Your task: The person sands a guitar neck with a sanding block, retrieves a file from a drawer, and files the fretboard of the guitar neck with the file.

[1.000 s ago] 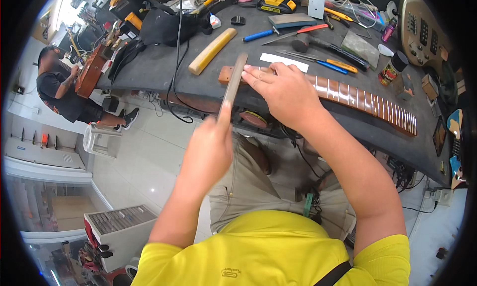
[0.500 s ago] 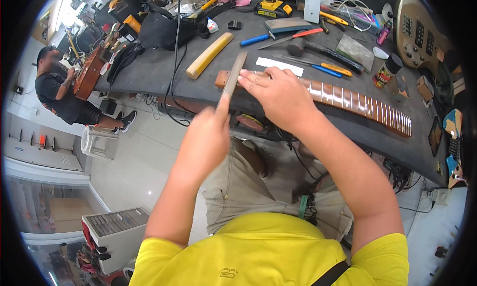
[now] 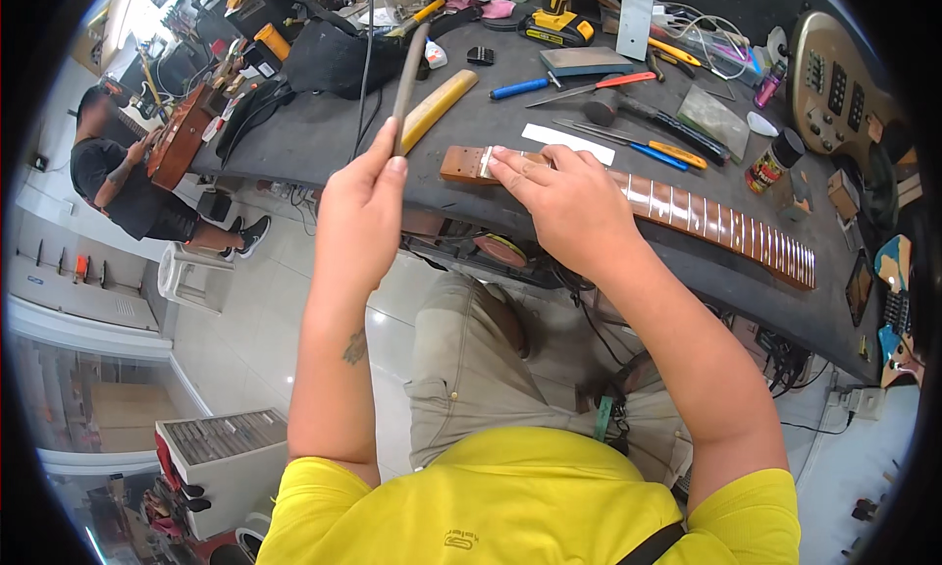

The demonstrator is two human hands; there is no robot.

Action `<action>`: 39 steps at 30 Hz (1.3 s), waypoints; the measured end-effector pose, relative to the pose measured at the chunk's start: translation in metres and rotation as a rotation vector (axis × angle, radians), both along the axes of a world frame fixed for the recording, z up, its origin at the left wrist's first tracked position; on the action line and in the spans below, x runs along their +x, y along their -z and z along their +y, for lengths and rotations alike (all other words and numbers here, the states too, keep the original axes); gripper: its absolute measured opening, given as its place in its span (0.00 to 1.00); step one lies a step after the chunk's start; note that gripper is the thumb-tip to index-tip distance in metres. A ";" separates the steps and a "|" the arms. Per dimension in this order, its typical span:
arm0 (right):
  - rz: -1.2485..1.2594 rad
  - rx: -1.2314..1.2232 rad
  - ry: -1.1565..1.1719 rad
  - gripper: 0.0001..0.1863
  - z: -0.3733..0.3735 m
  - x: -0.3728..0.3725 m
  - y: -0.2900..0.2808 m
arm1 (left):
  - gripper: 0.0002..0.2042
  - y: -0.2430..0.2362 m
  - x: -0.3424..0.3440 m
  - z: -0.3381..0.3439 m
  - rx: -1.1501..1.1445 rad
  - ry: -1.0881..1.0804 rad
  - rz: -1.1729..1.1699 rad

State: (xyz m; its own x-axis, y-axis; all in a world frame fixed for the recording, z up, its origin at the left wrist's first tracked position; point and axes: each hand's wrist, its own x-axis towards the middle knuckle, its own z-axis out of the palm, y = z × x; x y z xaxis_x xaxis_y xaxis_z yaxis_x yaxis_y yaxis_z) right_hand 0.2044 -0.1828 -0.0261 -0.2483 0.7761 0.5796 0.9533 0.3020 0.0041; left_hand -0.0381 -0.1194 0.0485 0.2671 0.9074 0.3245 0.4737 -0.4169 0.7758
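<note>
From the head camera, with the picture's middle as the clock's centre, the left hand (image 3: 361, 212) sits at 10 o'clock, fingers and thumb closed around one end of a long flat file (image 3: 409, 79). The file tips up toward 12 o'clock, apart from the guitar neck (image 3: 702, 215), which lies fretboard up along the near edge of the dark workbench (image 3: 309, 145), from 12 to 3 o'clock. The right hand (image 3: 584, 197) lies across the neck at 2 o'clock, fingertips touching it beside the white nut (image 3: 486, 161); its thumb is hidden, so I cannot tell whether it clasps the neck. Beyond lie a yellow-topped wooden bar (image 3: 439, 111) at 12, a white strip (image 3: 569, 145) at 1, and a hammer (image 3: 682, 133) at 2 o'clock.
</note>
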 end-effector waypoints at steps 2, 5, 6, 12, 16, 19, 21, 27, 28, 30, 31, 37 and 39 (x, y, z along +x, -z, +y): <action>-0.011 -0.006 -0.001 0.25 0.001 -0.001 -0.002 | 0.24 0.009 -0.008 -0.006 -0.132 0.014 -0.139; -0.014 -0.012 -0.011 0.26 0.003 -0.004 -0.003 | 0.25 0.040 -0.011 -0.003 -0.320 0.068 -0.383; -0.007 0.007 -0.007 0.26 0.004 -0.002 -0.002 | 0.25 0.052 -0.009 -0.002 -0.337 0.109 -0.434; 0.044 0.018 -0.021 0.24 0.006 -0.004 -0.006 | 0.25 0.092 0.010 0.030 -0.338 0.244 -0.605; 0.083 -0.006 -0.037 0.24 0.008 -0.004 -0.006 | 0.26 0.099 0.015 0.040 -0.277 0.267 -0.630; 0.092 -0.025 -0.041 0.24 0.008 -0.003 -0.006 | 0.27 0.104 0.012 0.040 -0.305 0.273 -0.671; 0.095 -0.042 -0.041 0.27 0.009 -0.003 -0.009 | 0.27 0.103 0.010 0.040 -0.340 0.275 -0.705; 0.096 -0.060 -0.028 0.29 0.012 -0.004 -0.011 | 0.28 0.105 0.005 0.041 -0.355 0.306 -0.705; 0.096 -0.055 -0.027 0.29 0.013 -0.004 -0.011 | 0.28 0.104 0.003 0.042 -0.345 0.307 -0.698; 0.101 -0.061 -0.029 0.29 0.012 -0.005 -0.014 | 0.28 0.101 0.002 0.040 -0.333 0.308 -0.687; 0.096 -0.068 -0.029 0.29 0.013 -0.004 -0.014 | 0.28 0.103 0.003 0.040 -0.345 0.315 -0.698; 0.094 -0.056 -0.030 0.30 0.009 -0.005 -0.015 | 0.27 0.100 0.005 0.040 -0.362 0.310 -0.694; 0.088 -0.045 -0.033 0.29 0.007 -0.006 -0.013 | 0.27 0.095 0.007 0.036 -0.356 0.296 -0.692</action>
